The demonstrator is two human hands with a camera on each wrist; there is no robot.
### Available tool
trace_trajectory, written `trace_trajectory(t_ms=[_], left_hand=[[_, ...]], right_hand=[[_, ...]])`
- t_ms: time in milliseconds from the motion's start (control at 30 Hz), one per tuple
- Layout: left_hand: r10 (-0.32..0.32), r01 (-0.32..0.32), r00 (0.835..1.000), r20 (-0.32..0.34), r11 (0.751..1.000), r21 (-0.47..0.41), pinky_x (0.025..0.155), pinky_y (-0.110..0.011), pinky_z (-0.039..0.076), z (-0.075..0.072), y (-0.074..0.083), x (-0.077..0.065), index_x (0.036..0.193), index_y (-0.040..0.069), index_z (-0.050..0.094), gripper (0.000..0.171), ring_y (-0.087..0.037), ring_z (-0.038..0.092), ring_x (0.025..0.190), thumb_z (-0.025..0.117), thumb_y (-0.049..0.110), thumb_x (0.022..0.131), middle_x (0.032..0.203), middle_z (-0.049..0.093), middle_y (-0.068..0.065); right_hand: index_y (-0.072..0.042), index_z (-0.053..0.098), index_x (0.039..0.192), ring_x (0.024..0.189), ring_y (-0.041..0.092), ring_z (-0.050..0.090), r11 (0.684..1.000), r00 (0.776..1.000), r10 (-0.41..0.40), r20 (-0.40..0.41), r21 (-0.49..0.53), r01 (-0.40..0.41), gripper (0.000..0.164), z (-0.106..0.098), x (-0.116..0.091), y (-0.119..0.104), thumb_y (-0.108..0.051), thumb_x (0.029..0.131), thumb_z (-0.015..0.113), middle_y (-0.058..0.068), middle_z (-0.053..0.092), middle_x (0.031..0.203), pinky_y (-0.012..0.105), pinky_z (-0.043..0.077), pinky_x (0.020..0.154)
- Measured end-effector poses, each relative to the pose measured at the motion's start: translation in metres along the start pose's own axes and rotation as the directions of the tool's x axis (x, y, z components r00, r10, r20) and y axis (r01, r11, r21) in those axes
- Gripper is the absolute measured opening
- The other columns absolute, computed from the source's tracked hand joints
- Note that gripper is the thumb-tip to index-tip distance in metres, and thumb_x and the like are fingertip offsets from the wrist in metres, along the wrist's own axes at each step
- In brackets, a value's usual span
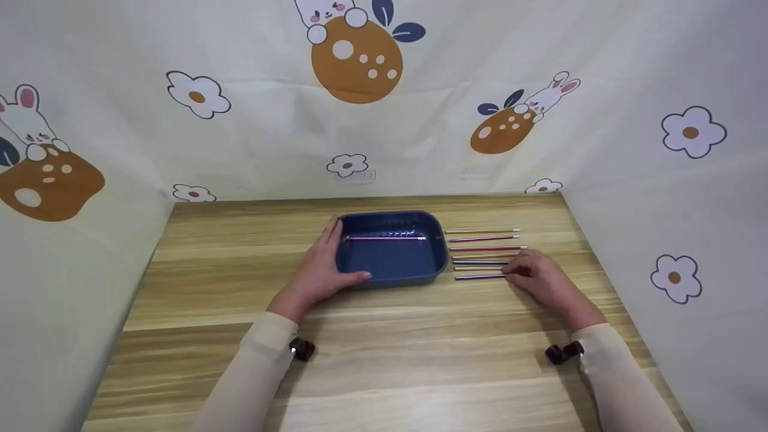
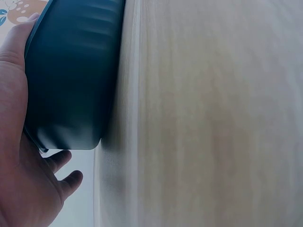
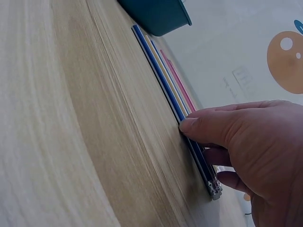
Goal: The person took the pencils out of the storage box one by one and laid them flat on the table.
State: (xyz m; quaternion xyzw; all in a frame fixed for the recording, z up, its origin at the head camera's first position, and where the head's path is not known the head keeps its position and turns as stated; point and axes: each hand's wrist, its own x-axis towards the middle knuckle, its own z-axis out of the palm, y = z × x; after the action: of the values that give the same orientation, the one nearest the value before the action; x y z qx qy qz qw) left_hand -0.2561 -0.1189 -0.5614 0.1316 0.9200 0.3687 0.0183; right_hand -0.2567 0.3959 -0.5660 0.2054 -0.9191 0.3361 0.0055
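Observation:
A dark blue plastic tray (image 1: 390, 280) stands on the table with one pink pencil (image 1: 387, 239) lying inside it. My left hand (image 1: 321, 267) grips the tray's left end, thumb over the near rim and fingers round the far left corner. To the right of the tray lies a row of several metallic pencils, among them a red pencil (image 1: 486, 248) and a gold pencil (image 1: 480, 231). At the row's near side, my right hand (image 1: 540, 279) pinches the nearest one, a blue pencil (image 3: 163, 78), close to its eraser end. That pencil lies along the table.
The wood-grain table (image 1: 384, 360) is bordered at the back and sides by pale curtains (image 1: 252, 144) printed with rabbits and flowers. A small black wrist camera (image 1: 302, 348) sits on the left sleeve, another wrist camera (image 1: 564, 353) on the right.

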Motion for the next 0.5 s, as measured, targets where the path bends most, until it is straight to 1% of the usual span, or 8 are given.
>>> trace_trajectory(t_ms=[100,200,367,500], left_hand=[[-0.001,0.001,1.000,0.000,1.000,0.002,0.133,-0.060,0.024,0.000,0.000,0.000,0.179,0.010,0.013,0.138,-0.039,0.018,0.168,0.093,0.065,0.081,0.186,0.007,-0.010],[0.005,-0.005,1.000,0.001,1.000,0.002,0.133,-0.061,0.024,0.000,0.000,0.000,0.179,0.010,0.012,0.138,-0.040,0.017,0.168,0.093,0.065,0.081,0.186,0.007,-0.011],[0.014,-0.014,1.000,0.001,1.000,-0.004,0.134,-0.060,0.022,0.000,0.000,0.001,0.179,0.010,0.011,0.139,-0.037,0.015,0.169,0.092,0.066,0.081,0.186,0.006,-0.011],[0.008,-0.008,1.000,0.002,1.000,-0.012,0.134,-0.061,0.022,0.000,0.001,0.000,0.179,0.010,0.010,0.139,-0.038,0.014,0.169,0.093,0.065,0.081,0.187,0.004,-0.009]], right_hand=[[-0.011,0.086,0.103,0.107,0.021,0.063,1.000,1.000,0.024,0.004,-0.001,-0.024,0.012,-0.001,0.001,-0.002,-0.001,0.097,0.084,0.000,0.072,0.108,0.029,0.049,0.096],[-0.012,0.085,0.103,0.106,0.021,0.064,1.000,1.000,0.019,-0.003,-0.004,-0.020,0.010,0.000,0.003,-0.004,-0.004,0.097,0.085,-0.001,0.073,0.106,0.029,0.050,0.095],[-0.011,0.085,0.102,0.104,0.020,0.065,0.999,0.999,-0.020,-0.042,0.024,0.021,0.011,0.005,0.008,-0.012,-0.002,0.096,0.085,0.000,0.074,0.104,0.021,0.051,0.092],[-0.008,0.084,0.102,0.102,0.019,0.065,0.999,0.997,-0.042,-0.068,0.032,0.044,0.009,0.009,0.018,-0.022,-0.001,0.096,0.085,-0.001,0.074,0.102,0.023,0.051,0.090]])
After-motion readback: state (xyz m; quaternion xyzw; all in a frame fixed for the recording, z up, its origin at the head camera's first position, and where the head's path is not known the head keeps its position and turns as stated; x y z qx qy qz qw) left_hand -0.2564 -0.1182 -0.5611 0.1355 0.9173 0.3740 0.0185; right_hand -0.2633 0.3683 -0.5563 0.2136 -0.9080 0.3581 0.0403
